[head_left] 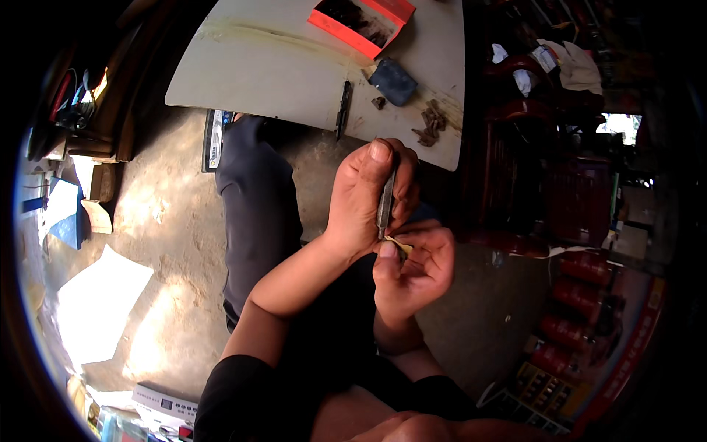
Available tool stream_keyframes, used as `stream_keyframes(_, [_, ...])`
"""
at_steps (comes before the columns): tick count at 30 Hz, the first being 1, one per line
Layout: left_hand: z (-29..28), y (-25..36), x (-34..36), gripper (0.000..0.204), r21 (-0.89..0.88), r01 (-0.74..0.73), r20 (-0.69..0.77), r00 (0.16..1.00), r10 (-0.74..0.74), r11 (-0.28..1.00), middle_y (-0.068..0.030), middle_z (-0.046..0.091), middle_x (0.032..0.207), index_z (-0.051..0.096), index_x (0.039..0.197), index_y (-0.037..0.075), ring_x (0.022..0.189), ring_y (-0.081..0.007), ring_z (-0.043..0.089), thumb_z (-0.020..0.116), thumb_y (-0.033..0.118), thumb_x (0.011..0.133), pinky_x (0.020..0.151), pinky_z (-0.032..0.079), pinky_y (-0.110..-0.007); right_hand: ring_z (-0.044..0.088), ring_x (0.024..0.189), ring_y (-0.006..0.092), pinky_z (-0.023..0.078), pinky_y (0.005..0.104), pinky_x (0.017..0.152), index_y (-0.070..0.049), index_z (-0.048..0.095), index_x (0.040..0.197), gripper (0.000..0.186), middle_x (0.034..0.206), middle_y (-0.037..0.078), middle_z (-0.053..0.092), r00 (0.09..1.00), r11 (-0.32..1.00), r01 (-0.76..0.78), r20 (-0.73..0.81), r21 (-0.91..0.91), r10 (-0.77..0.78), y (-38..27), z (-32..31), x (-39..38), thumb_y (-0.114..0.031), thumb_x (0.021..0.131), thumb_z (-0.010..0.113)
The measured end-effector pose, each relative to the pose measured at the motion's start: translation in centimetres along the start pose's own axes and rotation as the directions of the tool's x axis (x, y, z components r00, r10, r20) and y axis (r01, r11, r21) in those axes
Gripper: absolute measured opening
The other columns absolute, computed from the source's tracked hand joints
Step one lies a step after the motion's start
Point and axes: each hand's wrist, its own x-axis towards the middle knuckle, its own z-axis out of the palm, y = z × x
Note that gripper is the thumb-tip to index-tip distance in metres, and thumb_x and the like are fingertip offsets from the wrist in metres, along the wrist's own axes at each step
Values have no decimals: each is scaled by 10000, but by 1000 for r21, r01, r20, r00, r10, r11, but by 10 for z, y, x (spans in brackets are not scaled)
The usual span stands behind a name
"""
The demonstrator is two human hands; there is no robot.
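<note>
My left hand (361, 195) is closed around a slim grey metal tool (386, 200), its thumb pressed along the upper end. The tool points down toward my right hand (418, 274), which sits just below and to the right. Between the right thumb and fingers is pinched a small yellowish piece (404, 247), dark in part; its kind does not show. The tool's lower tip meets or nearly meets this piece; exact contact cannot be made out. Both hands are held above my lap, in front of the table's near edge.
On the pale table (250, 66) lie an orange-red box (346, 38) with dark crumbs inside, a dark blue block-like thing (393, 82), a black pen (343, 110) and several brown pieces (432, 121). Dark wooden chairs (508, 147) stand right. A white sheet (103, 306) lies left.
</note>
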Motion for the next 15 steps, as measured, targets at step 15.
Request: stream_keyframes(15, [2,0,-3,437,2,36,10,999,-36,999,-11,406,548,419,665,65,384,-70,361,437,384,963,358,294,-196,569,807,165,477,269,761,22,501,859,218,860,107,574,999,997,-24,-33,80,27,-5,0,-1,102,683,603])
